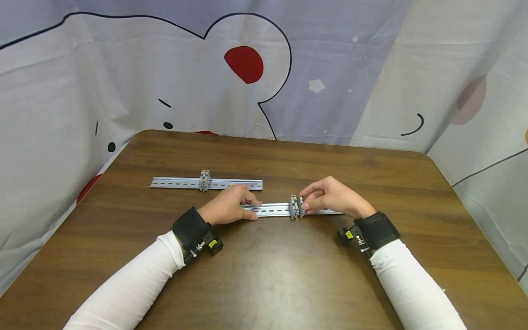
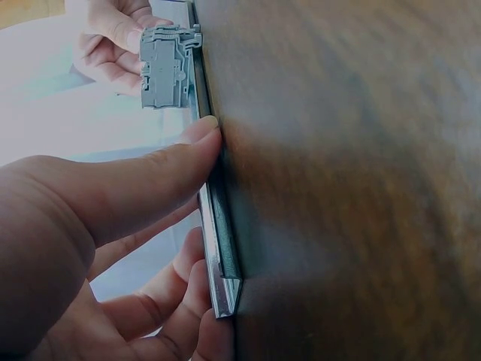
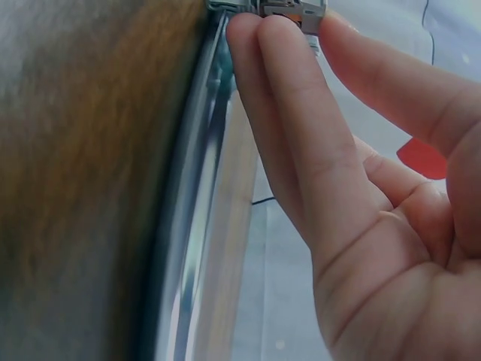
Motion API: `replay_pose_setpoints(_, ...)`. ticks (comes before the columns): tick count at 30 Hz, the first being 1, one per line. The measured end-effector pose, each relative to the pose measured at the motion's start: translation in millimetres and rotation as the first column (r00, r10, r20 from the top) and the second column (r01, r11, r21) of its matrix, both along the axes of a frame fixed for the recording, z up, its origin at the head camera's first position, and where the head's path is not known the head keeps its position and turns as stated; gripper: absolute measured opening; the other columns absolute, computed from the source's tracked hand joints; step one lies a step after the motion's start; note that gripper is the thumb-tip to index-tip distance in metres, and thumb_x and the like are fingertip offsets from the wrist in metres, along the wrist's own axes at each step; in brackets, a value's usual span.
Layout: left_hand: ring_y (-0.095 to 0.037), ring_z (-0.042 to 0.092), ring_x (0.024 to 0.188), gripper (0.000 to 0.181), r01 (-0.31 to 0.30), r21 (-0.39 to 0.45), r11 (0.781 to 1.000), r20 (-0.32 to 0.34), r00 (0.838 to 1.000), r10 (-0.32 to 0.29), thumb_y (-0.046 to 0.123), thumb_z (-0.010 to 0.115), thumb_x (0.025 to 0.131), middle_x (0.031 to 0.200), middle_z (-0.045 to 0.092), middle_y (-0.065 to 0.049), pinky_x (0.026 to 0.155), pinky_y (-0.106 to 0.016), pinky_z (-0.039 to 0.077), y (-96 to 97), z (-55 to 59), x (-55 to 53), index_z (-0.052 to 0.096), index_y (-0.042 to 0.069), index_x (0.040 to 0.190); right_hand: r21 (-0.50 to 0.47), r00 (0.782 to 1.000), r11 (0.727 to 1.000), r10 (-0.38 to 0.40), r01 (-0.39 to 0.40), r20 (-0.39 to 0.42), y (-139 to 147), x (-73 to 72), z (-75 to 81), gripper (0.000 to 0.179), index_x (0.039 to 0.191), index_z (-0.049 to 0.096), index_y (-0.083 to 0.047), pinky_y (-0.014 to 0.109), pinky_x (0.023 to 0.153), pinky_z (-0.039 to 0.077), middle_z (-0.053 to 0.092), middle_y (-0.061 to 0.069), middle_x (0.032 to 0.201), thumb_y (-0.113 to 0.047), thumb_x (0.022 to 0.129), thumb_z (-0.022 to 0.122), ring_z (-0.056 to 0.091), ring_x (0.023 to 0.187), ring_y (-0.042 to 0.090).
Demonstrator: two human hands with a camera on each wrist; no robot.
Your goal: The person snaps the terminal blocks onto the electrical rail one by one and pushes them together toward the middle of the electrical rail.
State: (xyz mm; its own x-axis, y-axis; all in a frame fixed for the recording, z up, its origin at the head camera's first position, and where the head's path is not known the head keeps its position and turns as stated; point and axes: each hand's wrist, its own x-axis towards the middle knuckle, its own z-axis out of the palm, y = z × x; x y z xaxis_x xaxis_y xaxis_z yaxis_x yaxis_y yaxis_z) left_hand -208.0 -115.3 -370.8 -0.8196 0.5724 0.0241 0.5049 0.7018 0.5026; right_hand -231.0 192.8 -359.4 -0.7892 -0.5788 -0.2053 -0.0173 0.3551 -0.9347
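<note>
A slotted metal DIN rail [image 1: 272, 210] lies on the table in front of me. My left hand [image 1: 228, 205] grips its left end, thumb on the near edge and fingers on the far edge, as the left wrist view shows along the rail [image 2: 216, 241]. Grey terminal blocks [image 1: 294, 206] sit on this rail right of its middle. Just to their right, a separate grey terminal block [image 1: 301, 207] is pinched between the thumb and fingers of my right hand [image 1: 336, 198]. In the right wrist view the fingertips touch that block [image 3: 289, 10], mostly cut off by the frame's top edge.
Farther back and to the left lies a second DIN rail [image 1: 177, 183], with a small group of terminal blocks [image 1: 204, 180] on it. Both rails are on a brown wooden table [image 1: 264, 275]. A printed curtain [image 1: 173, 68] hangs behind the table's far edge.
</note>
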Motion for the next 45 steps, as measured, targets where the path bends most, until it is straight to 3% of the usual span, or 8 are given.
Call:
replay_pose_setpoints(18, -0.019, 0.060, 0.096, 0.034, 0.002, 0.006, 1.000, 0.006, 1.000, -0.002, 0.025, 0.083, 0.079, 0.099, 0.064, -0.001, 0.081, -0.035, 0.048, 0.7, 0.3, 0.0, 0.076, 0.014, 0.110, -0.031, 1.000, 1.000, 0.003, -0.003, -0.003, -9, 1.9, -1.8, 0.038, 0.123, 0.056, 0.016, 0.044, 0.081, 0.055, 0.071, 0.023, 0.097, 0.007, 0.087, 0.066, 0.072, 0.086, 0.027)
replay_pose_setpoints(29, -0.021, 0.060, 0.094, 0.033, 0.035, 0.011, 0.999, -0.002, 0.999, -0.035, 0.022, 0.082, 0.080, 0.097, 0.064, -0.002, 0.080, -0.035, 0.049, -2.2, 1.6, -0.2, 0.075, 0.012, 0.111, -0.036, 1.000, 0.999, -0.010, 0.009, -0.007, -12, 2.5, -4.1, 0.039, 0.121, 0.056, 0.015, 0.042, 0.079, 0.056, 0.071, 0.023, 0.096, 0.005, 0.086, 0.069, 0.072, 0.085, 0.027)
replay_pose_setpoints(32, -0.021, 0.060, 0.093, 0.034, 0.032, 0.004, 0.999, 0.001, 0.999, -0.032, 0.021, 0.082, 0.080, 0.095, 0.063, -0.003, 0.079, -0.035, 0.048, -3.5, 2.8, 1.1, 0.075, 0.012, 0.111, -0.005, 0.999, 1.000, 0.017, -0.017, -0.036, -12, 3.0, -1.6, 0.039, 0.121, 0.058, 0.012, 0.043, 0.079, 0.056, 0.072, 0.021, 0.096, 0.000, 0.087, 0.070, 0.072, 0.085, 0.030)
replay_pose_setpoints(35, -0.021, 0.060, 0.092, 0.034, 0.039, -0.007, 0.999, -0.007, 0.999, -0.039, 0.021, 0.082, 0.080, 0.095, 0.064, -0.003, 0.078, -0.034, 0.048, -3.9, 4.1, 2.6, 0.075, 0.012, 0.111, 0.093, 0.990, 0.995, 0.054, -0.042, -0.133, -6, 2.8, 4.2, 0.043, 0.122, 0.061, 0.006, 0.044, 0.079, 0.056, 0.072, 0.018, 0.100, -0.010, 0.085, 0.075, 0.071, 0.089, 0.031)
replay_pose_setpoints(37, -0.022, 0.060, 0.091, 0.034, 0.048, -0.017, 0.999, -0.022, 0.999, -0.049, 0.022, 0.082, 0.080, 0.096, 0.064, -0.004, 0.077, -0.033, 0.048, -3.0, 4.8, 2.8, 0.075, 0.012, 0.111, 0.211, 0.967, 0.977, 0.086, -0.035, -0.239, 3, 2.2, 9.2, 0.047, 0.121, 0.064, 0.001, 0.043, 0.082, 0.055, 0.072, 0.014, 0.104, -0.018, 0.081, 0.081, 0.069, 0.093, 0.030)
replay_pose_setpoints(40, -0.022, 0.060, 0.091, 0.036, 0.062, -0.033, 0.998, -0.031, 0.998, -0.063, 0.022, 0.083, 0.078, 0.099, 0.064, -0.004, 0.077, -0.033, 0.048, -2.2, 6.9, 3.1, 0.075, 0.012, 0.112, 0.407, 0.920, 0.913, 0.154, 0.007, -0.361, 22, 0.6, 15.2, 0.053, 0.117, 0.066, -0.005, 0.042, 0.086, 0.052, 0.070, 0.009, 0.108, -0.025, 0.073, 0.087, 0.065, 0.099, 0.026)
replay_pose_setpoints(42, -0.021, 0.059, 0.092, 0.038, 0.062, -0.045, 0.997, -0.022, 0.998, -0.063, 0.022, 0.084, 0.077, 0.101, 0.064, -0.004, 0.076, -0.032, 0.047, -3.2, 8.7, 3.6, 0.074, 0.013, 0.113, 0.515, 0.897, 0.857, 0.216, 0.015, -0.386, 34, -0.8, 17.5, 0.055, 0.114, 0.066, -0.007, 0.042, 0.086, 0.049, 0.067, 0.008, 0.107, -0.027, 0.068, 0.090, 0.062, 0.099, 0.026)
replay_pose_setpoints(45, -0.021, 0.059, 0.093, 0.040, 0.056, -0.057, 0.997, -0.010, 0.998, -0.056, 0.021, 0.084, 0.077, 0.104, 0.063, -0.004, 0.078, -0.034, 0.048, -6.3, 11.2, 5.1, 0.073, 0.013, 0.114, 0.611, 0.886, 0.791, 0.288, -0.005, -0.365, 46, -3.3, 19.0, 0.054, 0.108, 0.065, -0.008, 0.041, 0.084, 0.047, 0.063, 0.008, 0.102, -0.023, 0.064, 0.091, 0.058, 0.096, 0.026)
